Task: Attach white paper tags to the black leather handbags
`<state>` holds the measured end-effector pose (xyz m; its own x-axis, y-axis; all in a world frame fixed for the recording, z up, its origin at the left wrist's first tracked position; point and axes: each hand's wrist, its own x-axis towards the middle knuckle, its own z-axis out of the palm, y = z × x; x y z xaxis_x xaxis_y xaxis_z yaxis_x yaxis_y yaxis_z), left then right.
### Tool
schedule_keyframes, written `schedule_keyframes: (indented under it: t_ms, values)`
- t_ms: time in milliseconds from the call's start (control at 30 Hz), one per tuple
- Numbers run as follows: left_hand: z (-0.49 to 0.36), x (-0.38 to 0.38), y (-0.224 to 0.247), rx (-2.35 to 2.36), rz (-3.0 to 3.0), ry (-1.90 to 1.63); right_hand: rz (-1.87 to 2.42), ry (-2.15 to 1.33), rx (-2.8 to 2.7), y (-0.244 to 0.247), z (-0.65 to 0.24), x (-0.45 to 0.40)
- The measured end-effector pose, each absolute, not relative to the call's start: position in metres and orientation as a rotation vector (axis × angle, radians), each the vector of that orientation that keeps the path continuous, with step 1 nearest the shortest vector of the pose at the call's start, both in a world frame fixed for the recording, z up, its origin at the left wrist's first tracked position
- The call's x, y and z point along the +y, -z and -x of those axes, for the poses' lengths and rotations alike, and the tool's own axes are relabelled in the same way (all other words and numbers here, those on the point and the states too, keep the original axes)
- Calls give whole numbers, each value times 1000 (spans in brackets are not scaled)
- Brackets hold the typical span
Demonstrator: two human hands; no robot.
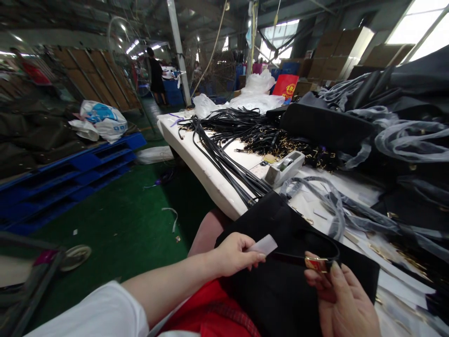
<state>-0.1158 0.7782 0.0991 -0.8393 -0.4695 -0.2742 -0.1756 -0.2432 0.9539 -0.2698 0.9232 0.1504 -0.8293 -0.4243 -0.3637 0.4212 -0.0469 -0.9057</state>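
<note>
While the left hand [238, 255] pinches a translucent strip [264, 245], the right hand [345, 302] grips a gold buckle [316, 264] over the near black bag [280, 292] — hands apart, buckle handling underway; moving it calls for light, steady fingers.

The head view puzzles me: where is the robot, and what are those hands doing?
There is no robot here. One camera, worn on a person's head, looks forward and down at their own bare hands. The left hand pinches a pale, translucent strip. The right hand holds a black strap by its gold-rimmed buckle, above what looks like a black bag across the lap. On the white table lie a bundle of long black straps, a tape dispenser and, farther back, clear plastic bags. To the left, a blue pallet stands on the green floor.
</note>
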Motion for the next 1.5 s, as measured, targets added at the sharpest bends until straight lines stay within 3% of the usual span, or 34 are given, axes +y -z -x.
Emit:
schedule_keyframes:
  t_ms: [300,1033,1500]
  values:
    - [113,779,-99,-2330,-601,1401,-58,1970,1689,-157,273,922]
    - [121,775,-99,-2413,-635,1388,169,2113,1424,-147,272,925]
    - [132,780,-106,-2464,-455,1328,388,1878,1435,-138,264,922]
